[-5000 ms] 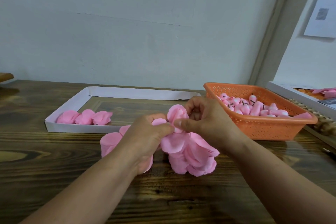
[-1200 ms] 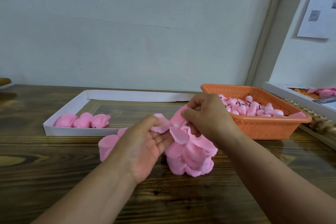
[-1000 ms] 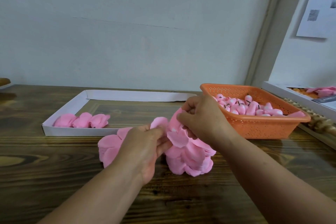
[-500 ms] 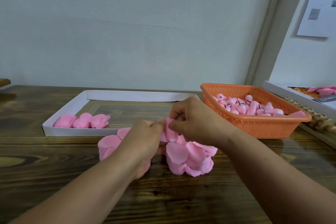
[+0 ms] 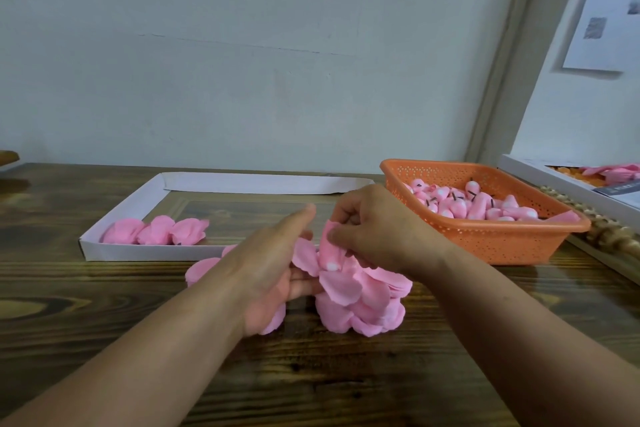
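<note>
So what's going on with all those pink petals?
A person is working on a pile of pink petals at a wooden table. The right hand pinches one petal at its top, while the left hand lies open beside it, fingers straight. Three pink flowers lie in the white tray, and the orange basket holds small pink buds.

- Looking like a small craft workshop, with somebody assembling fake flowers by hand
- orange basket sitting full of pink buds
- white tray holding finished blooms
- loose petals lying heaped on a wooden table
</note>
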Demonstrator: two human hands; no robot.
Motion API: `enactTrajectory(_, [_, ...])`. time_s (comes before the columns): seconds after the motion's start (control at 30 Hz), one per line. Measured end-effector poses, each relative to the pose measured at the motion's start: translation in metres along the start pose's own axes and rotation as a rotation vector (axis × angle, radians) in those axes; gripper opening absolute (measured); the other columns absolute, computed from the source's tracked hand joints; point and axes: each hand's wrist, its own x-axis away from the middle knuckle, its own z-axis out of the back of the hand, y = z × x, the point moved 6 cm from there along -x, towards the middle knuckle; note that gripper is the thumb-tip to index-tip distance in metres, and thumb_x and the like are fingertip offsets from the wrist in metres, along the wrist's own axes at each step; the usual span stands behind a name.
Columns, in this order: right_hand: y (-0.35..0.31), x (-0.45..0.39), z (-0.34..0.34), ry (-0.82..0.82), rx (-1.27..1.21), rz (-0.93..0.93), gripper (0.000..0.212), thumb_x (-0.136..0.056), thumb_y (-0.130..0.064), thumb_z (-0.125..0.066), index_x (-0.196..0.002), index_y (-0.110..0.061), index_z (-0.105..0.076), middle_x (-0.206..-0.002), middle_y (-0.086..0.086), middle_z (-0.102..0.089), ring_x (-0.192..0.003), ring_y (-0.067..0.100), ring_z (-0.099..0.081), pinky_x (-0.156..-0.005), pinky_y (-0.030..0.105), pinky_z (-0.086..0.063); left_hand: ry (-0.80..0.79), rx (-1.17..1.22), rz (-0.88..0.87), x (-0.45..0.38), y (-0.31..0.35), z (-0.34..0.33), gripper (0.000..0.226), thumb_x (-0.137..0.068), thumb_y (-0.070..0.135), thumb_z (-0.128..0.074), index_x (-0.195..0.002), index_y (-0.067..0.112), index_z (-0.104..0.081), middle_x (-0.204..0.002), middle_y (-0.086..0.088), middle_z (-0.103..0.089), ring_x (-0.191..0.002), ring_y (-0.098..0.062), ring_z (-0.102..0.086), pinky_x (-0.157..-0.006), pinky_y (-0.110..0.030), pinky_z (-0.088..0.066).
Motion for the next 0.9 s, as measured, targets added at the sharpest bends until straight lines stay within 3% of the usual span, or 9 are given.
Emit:
enactTrajectory(0.07, [0.004, 0.0, 0.004, 0.072, -0.047, -0.018, 0.014, -0.081, 0.003, -0.056, -0.068, -0.003, -0.059, -0.036, -0.006, -0.052, -0.03, 0.003, -0.045, -0.035, 0.014, -0.034, 0.023, 0.038, -0.073, -0.001, 0.0, 0.002, 0.033, -0.083, 0.024, -0.064, -0.093, -0.007, -0.065, -0.101, -0.023, -0.071, -0.09, -0.027, -0.071, -0.076, -0.032, -0.059])
enactTrajectory(0.2, [0.006, 0.0, 0.01, 0.176, -0.085, -0.019, 0.015, -0.08, 0.005, -0.055, -0.067, -0.001, -0.059, -0.041, -0.002, -0.053, -0.029, 0.006, -0.045, -0.035, 0.016, -0.034, 0.134, 0.117, -0.142, -0.005, -0.009, 0.006, 0.007, -0.084, -0.009, -0.056, -0.085, -0.016, -0.057, -0.096, -0.026, -0.07, -0.079, -0.024, -0.072, -0.06, -0.023, -0.058])
enactTrajectory(0.37, [0.006, -0.001, 0.017, 0.288, -0.079, -0.013, 0.025, -0.078, 0.002, -0.055, -0.057, -0.012, -0.055, -0.037, -0.005, -0.051, -0.033, 0.01, -0.044, -0.043, 0.024, -0.039, 0.237, 0.272, -0.198, -0.005, -0.01, 0.002, 0.012, -0.085, -0.011, -0.054, -0.082, -0.006, -0.064, -0.08, -0.019, -0.073, -0.067, -0.021, -0.073, -0.051, -0.019, -0.053])
enactTrajectory(0.47, [0.001, 0.0, 0.018, 0.299, -0.056, 0.0, 0.026, -0.078, 0.001, -0.055, -0.057, -0.015, -0.054, -0.036, -0.009, -0.052, -0.034, 0.01, -0.044, -0.052, 0.033, -0.046, 0.371, 0.197, -0.218, -0.004, -0.008, 0.006, 0.016, -0.09, 0.003, -0.058, -0.075, 0.003, -0.066, -0.065, -0.01, -0.072, -0.053, -0.015, -0.068, -0.042, -0.018, -0.048])
enactTrajectory(0.6, [-0.006, 0.003, 0.014, 0.265, -0.023, 0.013, 0.017, -0.078, 0.001, -0.056, -0.062, -0.005, -0.057, -0.039, -0.006, -0.051, -0.041, 0.015, -0.046, -0.073, 0.038, -0.04, 0.485, -0.094, -0.258, -0.005, 0.003, 0.015, 0.024, -0.091, 0.022, -0.062, -0.069, 0.014, -0.067, -0.078, -0.017, -0.071, -0.073, -0.029, -0.067, -0.068, -0.036, -0.054])
enactTrajectory(0.67, [-0.008, 0.004, 0.011, 0.255, -0.025, 0.036, 0.011, -0.078, 0.001, -0.057, -0.068, 0.002, -0.06, -0.049, -0.005, -0.053, -0.043, 0.012, -0.045, -0.063, 0.037, -0.045, 0.504, -0.163, -0.269, -0.001, 0.009, 0.015, 0.026, -0.09, 0.024, -0.062, -0.067, 0.015, -0.067, -0.084, -0.017, -0.071, -0.085, -0.035, -0.067, -0.08, -0.048, -0.056])
enactTrajectory(0.73, [-0.012, 0.005, 0.008, 0.231, 0.003, 0.062, 0.01, -0.079, 0.001, -0.058, -0.07, 0.001, -0.062, -0.051, -0.006, -0.051, -0.041, 0.009, -0.043, -0.047, 0.027, -0.04, 0.51, -0.231, -0.285, 0.003, 0.013, 0.014, 0.033, -0.091, 0.024, -0.06, -0.061, 0.013, -0.068, -0.078, -0.013, -0.071, -0.08, -0.032, -0.067, -0.075, -0.044, -0.056])
enactTrajectory(0.8, [-0.015, 0.004, 0.005, 0.174, 0.065, 0.079, 0.01, -0.08, -0.001, -0.057, -0.073, -0.003, -0.064, -0.052, -0.007, -0.05, -0.046, 0.008, -0.044, -0.047, 0.022, -0.037, 0.482, -0.291, -0.287, 0.006, 0.015, 0.012, 0.04, -0.092, 0.023, -0.057, -0.056, 0.013, -0.07, -0.068, -0.007, -0.071, -0.073, -0.025, -0.067, -0.07, -0.037, -0.056])
enactTrajectory(0.9, [-0.02, 0.002, 0.003, 0.085, 0.092, 0.093, 0.009, -0.082, -0.002, -0.057, -0.077, -0.001, -0.065, -0.057, -0.005, -0.054, -0.05, 0.009, -0.047, -0.052, 0.026, -0.043, 0.419, -0.35, -0.278, 0.006, 0.016, 0.009, 0.044, -0.094, 0.027, -0.054, -0.058, 0.009, -0.07, -0.073, -0.013, -0.072, -0.082, -0.033, -0.068, -0.082, -0.05, -0.055])
